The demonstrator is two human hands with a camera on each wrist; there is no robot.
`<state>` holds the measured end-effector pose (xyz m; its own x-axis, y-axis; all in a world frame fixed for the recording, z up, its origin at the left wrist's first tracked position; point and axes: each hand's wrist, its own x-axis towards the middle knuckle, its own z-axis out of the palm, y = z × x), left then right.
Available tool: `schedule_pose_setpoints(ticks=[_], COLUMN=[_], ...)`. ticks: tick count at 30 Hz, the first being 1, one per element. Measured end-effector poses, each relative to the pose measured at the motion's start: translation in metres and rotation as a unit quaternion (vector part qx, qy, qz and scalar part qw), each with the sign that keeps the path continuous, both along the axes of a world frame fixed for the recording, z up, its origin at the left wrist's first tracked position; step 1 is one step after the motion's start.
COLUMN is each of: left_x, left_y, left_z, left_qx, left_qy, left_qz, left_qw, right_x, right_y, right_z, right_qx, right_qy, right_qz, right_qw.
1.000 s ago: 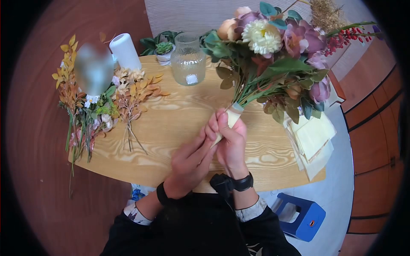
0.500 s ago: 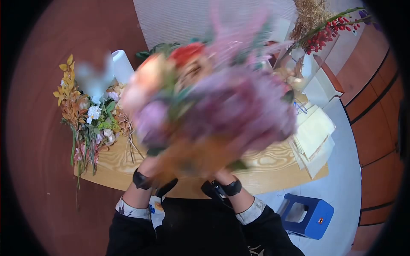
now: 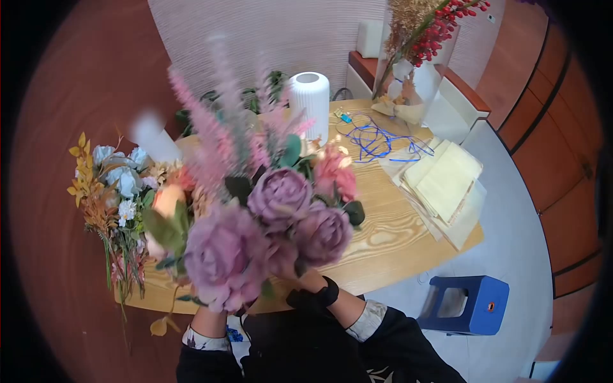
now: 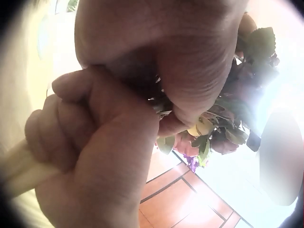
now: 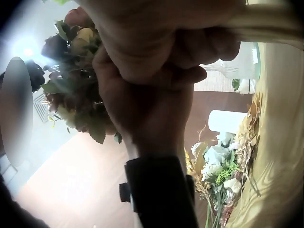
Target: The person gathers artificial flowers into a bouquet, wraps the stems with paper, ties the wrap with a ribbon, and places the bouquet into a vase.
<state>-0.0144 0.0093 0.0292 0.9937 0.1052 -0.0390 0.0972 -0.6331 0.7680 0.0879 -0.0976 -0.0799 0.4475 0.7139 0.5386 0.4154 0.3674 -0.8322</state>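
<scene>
A bouquet of artificial flowers with mauve roses point(image 3: 281, 198) and pink sprigs is held upright in front of the body, its blooms toward the head camera. My right hand point(image 4: 99, 142) grips the pale wrapped handle point(image 4: 28, 173) around the stems. Above it, close under the blooms, my left hand point(image 5: 147, 102) curls its fingers around the stems. Both hands are mostly behind the flowers in the head view, where the right wrist point(image 3: 329, 290) with its black strap comes out below the roses.
Loose artificial flowers point(image 3: 124, 182) lie along the table's left side. A white ribbed vase point(image 3: 310, 105) stands at the back, with blue cord point(image 3: 373, 140) and pale yellow sheets point(image 3: 444, 182) to its right. Farther back is a clear vase of red berries point(image 3: 408, 83). A blue stool point(image 3: 472, 306) stands on the floor.
The bouquet has swung from leaning away at the upper right to standing at the left of centre, blooms toward the head camera. Both hands have moved left with it; the head view has shifted.
</scene>
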Motion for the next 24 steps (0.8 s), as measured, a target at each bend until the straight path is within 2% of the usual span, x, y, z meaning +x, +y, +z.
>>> schedule_pose_setpoints(ticks=[2,4,5,8,10,11,13,15,16,18,19,24], left_x=[0.006,0.011,0.033,0.024,0.022,0.000,0.002,0.029,0.011,0.026,0.064,0.040], left_y=[0.000,-0.002,-0.013,-0.012,-0.017,-0.022,-0.018,-0.020,-0.013,-0.014,-0.014,-0.032], left_z=[0.003,0.005,0.010,0.008,0.006,-0.004,-0.001,0.009,0.003,0.007,0.023,0.003], left_qx=[-0.009,-0.018,-0.022,-0.034,-0.040,-0.044,-0.054,-0.067,-0.075,-0.090,-0.096,-0.132], left_qy=[-0.001,-0.001,-0.004,-0.017,-0.031,-0.038,-0.050,-0.063,-0.070,-0.082,-0.087,-0.108], left_qz=[0.009,0.017,0.021,0.034,0.047,0.053,0.064,0.072,0.074,0.076,0.076,0.077], left_qw=[1.000,1.000,1.000,0.999,0.998,0.997,0.995,0.993,0.992,0.990,0.989,0.982], right_x=[-0.003,-0.008,-0.008,-0.001,0.001,-0.002,-0.010,-0.012,-0.014,-0.005,-0.012,0.002], right_y=[0.017,0.027,0.023,-0.002,-0.016,-0.025,-0.070,-0.115,-0.153,-0.187,-0.188,-0.174], right_z=[-0.017,-0.028,-0.028,-0.026,-0.027,-0.030,-0.047,-0.060,-0.071,-0.074,-0.075,-0.050], right_qx=[0.055,0.109,0.111,-0.016,-0.012,-0.011,-0.013,-0.018,-0.021,-0.028,-0.031,-0.049], right_qy=[-0.107,-0.210,-0.209,-0.128,-0.132,-0.134,-0.135,-0.138,-0.139,-0.141,-0.140,-0.136], right_qz=[-0.091,-0.181,-0.177,-0.024,-0.015,-0.012,-0.007,-0.005,-0.005,-0.009,-0.012,-0.027], right_qw=[0.989,0.955,0.955,0.991,0.991,0.991,0.991,0.990,0.990,0.990,0.990,0.989])
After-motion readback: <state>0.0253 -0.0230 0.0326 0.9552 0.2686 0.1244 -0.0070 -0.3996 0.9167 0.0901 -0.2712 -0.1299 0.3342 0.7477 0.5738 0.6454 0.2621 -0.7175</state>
